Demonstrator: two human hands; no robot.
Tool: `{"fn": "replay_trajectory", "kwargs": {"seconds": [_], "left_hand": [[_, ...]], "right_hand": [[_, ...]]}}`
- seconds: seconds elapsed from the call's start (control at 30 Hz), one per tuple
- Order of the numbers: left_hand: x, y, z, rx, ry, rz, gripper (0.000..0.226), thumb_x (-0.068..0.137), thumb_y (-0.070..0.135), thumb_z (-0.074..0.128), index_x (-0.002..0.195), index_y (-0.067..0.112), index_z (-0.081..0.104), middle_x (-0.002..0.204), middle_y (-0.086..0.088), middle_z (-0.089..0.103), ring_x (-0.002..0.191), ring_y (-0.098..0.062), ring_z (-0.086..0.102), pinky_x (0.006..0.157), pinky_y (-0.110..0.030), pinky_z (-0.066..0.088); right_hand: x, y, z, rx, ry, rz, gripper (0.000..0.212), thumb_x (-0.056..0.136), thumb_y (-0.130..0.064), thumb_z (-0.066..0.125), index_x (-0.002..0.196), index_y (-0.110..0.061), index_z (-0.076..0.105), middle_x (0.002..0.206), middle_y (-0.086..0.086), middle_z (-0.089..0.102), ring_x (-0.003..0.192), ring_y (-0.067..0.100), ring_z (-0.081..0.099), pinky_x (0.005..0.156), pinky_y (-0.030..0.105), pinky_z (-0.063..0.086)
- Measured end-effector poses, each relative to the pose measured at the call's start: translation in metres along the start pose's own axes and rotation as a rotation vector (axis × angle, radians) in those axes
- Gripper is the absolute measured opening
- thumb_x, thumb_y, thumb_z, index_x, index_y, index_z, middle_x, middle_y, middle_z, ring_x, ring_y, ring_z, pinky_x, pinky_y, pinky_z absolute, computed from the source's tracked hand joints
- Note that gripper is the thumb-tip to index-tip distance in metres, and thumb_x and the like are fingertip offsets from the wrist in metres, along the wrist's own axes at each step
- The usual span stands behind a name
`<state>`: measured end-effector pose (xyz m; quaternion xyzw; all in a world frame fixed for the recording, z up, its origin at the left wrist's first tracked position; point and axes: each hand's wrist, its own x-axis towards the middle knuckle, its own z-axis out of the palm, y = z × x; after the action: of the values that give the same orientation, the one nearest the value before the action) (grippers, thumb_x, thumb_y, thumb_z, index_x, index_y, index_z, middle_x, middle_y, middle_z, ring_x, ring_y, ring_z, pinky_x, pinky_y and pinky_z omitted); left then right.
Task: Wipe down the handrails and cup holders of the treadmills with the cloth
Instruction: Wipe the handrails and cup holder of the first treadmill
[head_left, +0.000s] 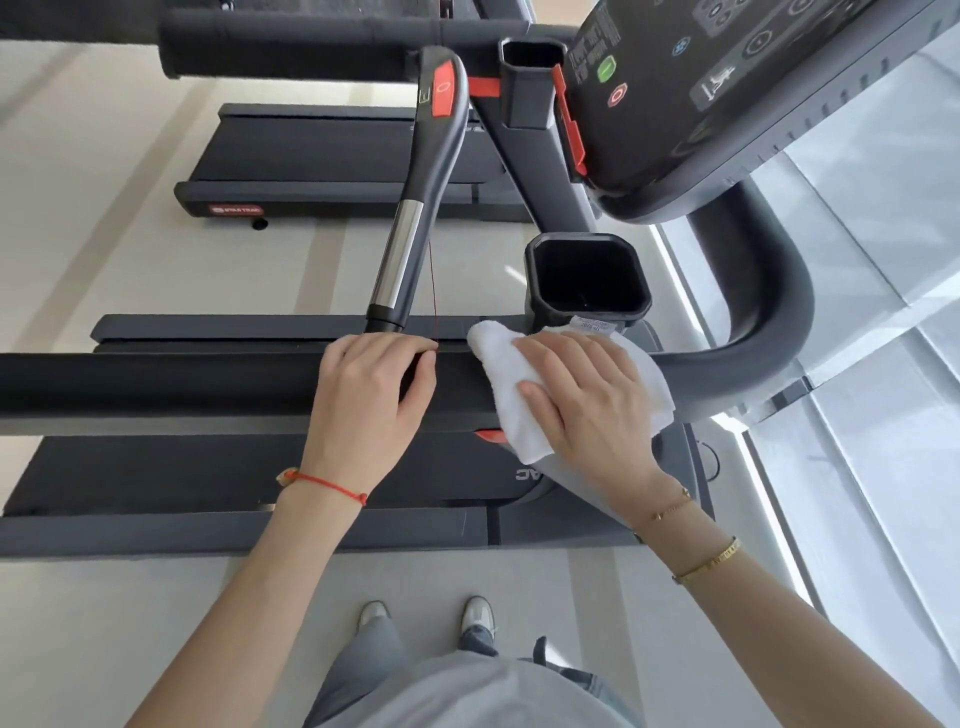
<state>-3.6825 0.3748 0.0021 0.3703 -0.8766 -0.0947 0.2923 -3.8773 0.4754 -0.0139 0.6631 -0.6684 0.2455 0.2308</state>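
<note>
Both shoes (426, 616) stand on the floor beside the treadmill. Left hand (366, 400) curls over the black handrail (156, 384), gripping it. Right hand (582, 402), fingers straight, presses the white cloth (498, 358) onto the handrail, just below the cup holder (587, 275).

A red badge (236, 210) at the far treadmill's (332, 156) rear corner seemingly read "STAR TRAC"; console (727, 93) lettering stayed illegible.
</note>
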Motion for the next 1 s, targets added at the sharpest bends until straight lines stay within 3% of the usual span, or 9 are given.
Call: {"fn": "replay_trajectory", "kwargs": {"seconds": [0.13,0.23,0.27,0.37,0.5,0.57,0.77,0.87,1.0], "left_hand": [[-0.004,-0.013,-0.007,0.044,0.015,-0.019,0.019,0.098,0.018,0.053,0.104,0.014,0.071,0.1,0.003,0.072,0.096,-0.018,0.066,0.1,-0.04,0.04],[-0.007,-0.025,-0.013,0.071,0.014,-0.018,0.023,0.099,0.02,0.049,0.106,0.014,0.07,0.102,0.003,0.072,0.097,-0.018,0.066,0.101,-0.038,0.038],[-0.008,-0.03,-0.016,0.081,0.015,-0.021,0.024,0.099,0.021,0.049,0.106,0.014,0.07,0.102,0.002,0.072,0.098,-0.019,0.065,0.101,-0.038,0.038],[-0.01,-0.048,-0.025,0.094,0.018,-0.048,0.026,0.099,0.021,0.046,0.105,0.013,0.069,0.101,0.001,0.072,0.097,-0.02,0.066,0.099,-0.04,0.039],[-0.013,-0.073,-0.037,0.114,0.01,-0.065,0.029,0.1,0.022,0.042,0.104,0.013,0.07,0.102,0.002,0.072,0.097,-0.02,0.066,0.101,-0.041,0.039],[-0.014,-0.081,-0.041,0.12,0.009,-0.059,0.028,0.1,0.022,0.044,0.103,0.014,0.071,0.102,0.003,0.072,0.096,-0.019,0.066,0.103,-0.04,0.038],[-0.017,-0.096,-0.045,0.136,0.027,-0.033,0.028,0.1,0.024,0.043,0.102,0.015,0.07,0.099,0.005,0.072,0.093,-0.017,0.066,0.105,-0.041,0.035],[-0.02,-0.103,-0.046,0.138,0.033,-0.034,0.03,0.101,0.025,0.04,0.102,0.013,0.068,0.095,0.004,0.071,0.092,-0.018,0.066,0.104,-0.04,0.035],[-0.021,-0.107,-0.048,0.112,0.029,-0.008,0.031,0.102,0.025,0.038,0.109,0.016,0.067,0.101,0.007,0.07,0.096,-0.014,0.064,0.106,-0.036,0.032]], "right_hand": [[0.024,-0.019,0.005,-0.112,-0.073,-0.008,0.039,0.103,-0.032,0.033,0.101,-0.014,0.068,0.085,-0.001,0.065,0.076,0.021,0.06,0.075,0.035,0.049],[0.043,-0.039,0.016,-0.156,-0.318,-0.032,0.059,0.102,-0.036,0.002,0.105,-0.018,0.058,0.089,-0.002,0.059,0.077,0.021,0.052,0.075,0.034,0.04],[0.05,-0.047,0.018,-0.153,-0.333,-0.04,0.061,0.101,-0.036,-0.001,0.104,-0.018,0.057,0.087,-0.002,0.058,0.075,0.021,0.051,0.073,0.034,0.039],[0.059,-0.071,0.023,-0.131,-0.229,-0.055,0.051,0.104,-0.037,0.017,0.095,-0.016,0.063,0.072,-0.002,0.057,0.061,0.019,0.052,0.061,0.033,0.042],[0.052,-0.066,0.02,-0.039,-0.322,-0.183,0.051,0.106,-0.042,0.019,0.128,-0.014,0.057,0.107,0.0,0.064,0.088,0.023,0.059,0.086,0.037,0.047],[0.046,-0.054,0.013,-0.039,-0.341,-0.197,0.05,0.106,-0.044,0.024,0.134,-0.015,0.053,0.119,0.0,0.062,0.097,0.023,0.059,0.096,0.038,0.044],[0.064,-0.094,0.033,-0.1,-0.211,-0.048,0.045,0.106,-0.038,0.026,0.112,-0.014,0.063,0.087,0.0,0.062,0.074,0.023,0.057,0.071,0.039,0.047],[0.071,-0.126,0.048,-0.088,-0.219,-0.07,0.047,0.106,-0.041,0.026,0.116,-0.012,0.062,0.094,0.002,0.062,0.078,0.024,0.056,0.074,0.039,0.046],[0.052,-0.108,0.042,-0.087,-0.214,-0.178,0.047,0.106,-0.043,0.033,0.131,-0.011,0.055,0.117,0.007,0.062,0.104,0.028,0.059,0.093,0.042,0.046]]}}
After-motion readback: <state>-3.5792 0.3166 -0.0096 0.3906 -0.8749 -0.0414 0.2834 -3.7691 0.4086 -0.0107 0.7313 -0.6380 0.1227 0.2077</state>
